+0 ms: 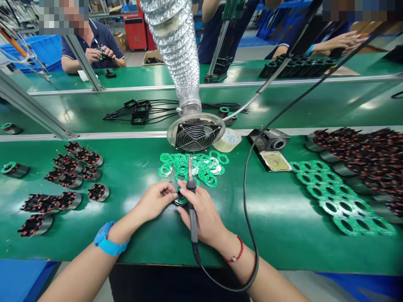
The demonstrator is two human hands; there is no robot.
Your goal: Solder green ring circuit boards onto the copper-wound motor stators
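Near the middle of the bench, a motor stator (pixel 180 201) with a green ring board sits between my hands, partly covered by fingers. My left hand (pixel 157 200), wearing a blue watch, is closed with thumb and fingertips on the stator's left side. My right hand (pixel 206 216) has a soldering iron (pixel 194 224) lodged along its fingers, tip pointing away from me. That hand's thumb and fingertips also reach the stator's right side. Just beyond lies a loose pile of green ring circuit boards (pixel 181 161).
A fan (pixel 197 137) under a foil duct (pixel 176 50) stands behind the pile. Wound stators (pixel 67 180) are grouped left; more (pixel 371 163) crowd the right beside panelled boards (pixel 330 191). A soldering iron stand (pixel 272 140) sits right of centre. The iron's cable (pixel 247 201) loops over my right forearm.
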